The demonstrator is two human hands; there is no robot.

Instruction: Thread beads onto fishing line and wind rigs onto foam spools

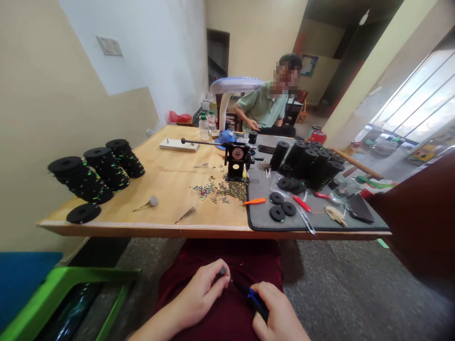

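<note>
Both hands rest low over my lap, below the table's front edge. My left hand (202,292) pinches a small dark grey piece (223,271) between thumb and forefinger. My right hand (275,312) grips a dark tool with a blue handle (253,299); its thin tip points toward the pinched piece and almost touches it. On the wooden table (142,222) ahead stands a small black winding machine (236,161) with a long rod, and several tiny metal parts (222,189) lie scattered before it.
Stacks of black foam spools (95,173) sit at the table's left and more (307,163) on a grey mat (320,220), with an orange tool (254,201), red tool and phone. A lamp (232,87) stands behind. Another person (265,106) sits opposite. A green crate (67,298) is lower left.
</note>
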